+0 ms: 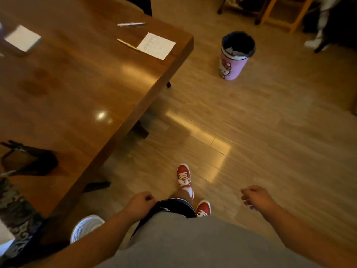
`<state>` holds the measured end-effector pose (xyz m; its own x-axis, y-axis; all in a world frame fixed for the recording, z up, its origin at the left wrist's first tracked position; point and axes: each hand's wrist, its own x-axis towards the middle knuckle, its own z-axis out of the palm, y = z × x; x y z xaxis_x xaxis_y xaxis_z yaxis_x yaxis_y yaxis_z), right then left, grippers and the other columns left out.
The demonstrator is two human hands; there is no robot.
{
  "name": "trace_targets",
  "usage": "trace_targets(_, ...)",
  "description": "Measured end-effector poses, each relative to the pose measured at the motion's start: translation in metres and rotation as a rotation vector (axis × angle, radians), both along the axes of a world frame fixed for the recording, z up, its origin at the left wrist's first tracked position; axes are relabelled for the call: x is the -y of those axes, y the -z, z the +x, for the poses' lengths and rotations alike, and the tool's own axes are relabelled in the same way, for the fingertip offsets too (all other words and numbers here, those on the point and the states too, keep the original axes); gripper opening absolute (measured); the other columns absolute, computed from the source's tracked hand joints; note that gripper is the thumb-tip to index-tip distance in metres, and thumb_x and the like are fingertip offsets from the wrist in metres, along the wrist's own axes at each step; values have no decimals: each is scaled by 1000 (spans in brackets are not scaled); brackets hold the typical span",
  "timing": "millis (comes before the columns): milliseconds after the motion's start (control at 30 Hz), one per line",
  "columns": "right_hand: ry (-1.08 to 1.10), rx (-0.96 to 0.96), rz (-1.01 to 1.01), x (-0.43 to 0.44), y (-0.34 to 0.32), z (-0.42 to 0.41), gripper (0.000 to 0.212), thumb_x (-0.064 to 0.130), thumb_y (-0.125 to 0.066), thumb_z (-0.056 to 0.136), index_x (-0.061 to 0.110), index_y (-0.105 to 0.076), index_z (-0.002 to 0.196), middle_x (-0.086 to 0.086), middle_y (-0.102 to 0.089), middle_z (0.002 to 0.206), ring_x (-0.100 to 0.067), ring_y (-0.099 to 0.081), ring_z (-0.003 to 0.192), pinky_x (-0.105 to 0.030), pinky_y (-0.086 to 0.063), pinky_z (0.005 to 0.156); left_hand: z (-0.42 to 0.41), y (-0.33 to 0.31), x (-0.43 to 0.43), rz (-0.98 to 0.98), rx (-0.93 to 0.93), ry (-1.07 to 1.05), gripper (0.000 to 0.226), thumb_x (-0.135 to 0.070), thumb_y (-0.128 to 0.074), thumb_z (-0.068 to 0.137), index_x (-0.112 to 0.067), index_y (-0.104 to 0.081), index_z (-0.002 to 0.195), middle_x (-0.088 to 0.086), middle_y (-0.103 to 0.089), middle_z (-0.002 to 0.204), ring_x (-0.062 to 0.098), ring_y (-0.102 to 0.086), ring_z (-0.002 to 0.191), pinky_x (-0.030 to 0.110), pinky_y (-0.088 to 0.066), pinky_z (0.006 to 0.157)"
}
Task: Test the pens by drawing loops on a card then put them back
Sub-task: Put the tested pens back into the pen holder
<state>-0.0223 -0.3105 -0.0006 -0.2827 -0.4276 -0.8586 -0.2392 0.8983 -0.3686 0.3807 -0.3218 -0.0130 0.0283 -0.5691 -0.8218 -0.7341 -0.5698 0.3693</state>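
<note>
A white card (156, 46) with faint red marks lies near the far corner of the wooden table (81, 97). A yellow pen (127, 44) lies just left of the card, touching its edge. A white pen (131, 24) lies farther back. My left hand (140, 203) hangs by my hip with loosely curled fingers and holds nothing. My right hand (254, 196) hangs out to the side over the floor, also loosely curled and empty. Both hands are far from the card and pens.
A white pad (23, 40) sits at the table's far left. A black stand (29, 159) is at the near left. A pink bin (234, 55) stands on the floor beyond the table corner. Chairs and another person's legs (318, 35) are at the back right.
</note>
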Motion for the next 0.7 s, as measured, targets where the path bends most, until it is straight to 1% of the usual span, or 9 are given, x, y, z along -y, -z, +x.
trace_targets(67,-18,10,-38,38,-1,-4,14,16,-62,93,5,-65,86,-14,-66,79,-22,-56,60,-26,-40,52,1,7,17,22,24,-17,19,-27,-63,90,-12,-61,77,8,-66,75,18,-61,70,36,-51,69)
trace_targets(167,-37,23,-58,87,-1,-11,14,16,-62,93,3,-65,88,-13,-65,77,-21,-55,59,-25,-38,51,-2,21,51,50,48,-45,20,-26,-63,90,-8,-62,80,13,-67,80,25,-64,76,42,-53,75)
trace_targets(267,-66,12,-59,135,-2,-21,15,18,-63,93,4,-66,87,-13,-68,80,-21,-57,61,-27,-41,52,-13,29,103,79,43,-64,20,-26,-62,90,-8,-62,83,12,-68,83,25,-65,79,38,-53,74)
trace_targets(333,-74,-11,-56,163,-5,-33,17,18,-63,93,4,-66,85,-14,-68,80,-22,-58,63,-28,-42,55,-25,30,144,81,27,-65,21,-26,-61,91,-5,-63,87,15,-68,86,27,-66,82,40,-53,78)
trace_targets(367,-81,-28,-47,176,-8,-40,18,18,-62,94,3,-66,85,-14,-68,81,-22,-58,64,-29,-42,56,-32,29,164,88,24,-50,21,-26,-60,92,-6,-63,87,14,-68,87,26,-64,80,40,-52,78)
trace_targets(467,-81,-64,-25,211,-19,-65,20,18,-60,96,-1,-65,89,-16,-68,84,-24,-58,66,-32,-43,60,-63,18,230,95,-3,43,16,-30,-58,94,-15,-61,86,5,-64,83,14,-57,73,29,-46,69)
trace_targets(567,-29,-91,-6,238,-29,-88,21,15,-59,96,-5,-63,92,-17,-64,81,-24,-55,63,-30,-40,58,-98,5,298,26,-58,97,10,-27,-59,94,-18,-61,90,3,-63,87,15,-58,79,29,-44,71)
trace_targets(633,-15,-99,20,249,-33,-99,19,13,-59,96,-4,-63,89,-18,-63,81,-24,-54,62,-30,-39,57,-121,-4,334,-19,-80,128,14,-29,-59,95,-16,-62,97,5,-65,93,15,-60,83,29,-45,70)
trace_targets(700,-18,-97,41,262,-34,-110,19,14,-59,96,-2,-62,85,-17,-63,80,-24,-54,61,-31,-39,57,-140,-10,365,-52,-90,170,18,-33,-59,95,-16,-62,97,2,-65,89,14,-61,82,27,-46,67)
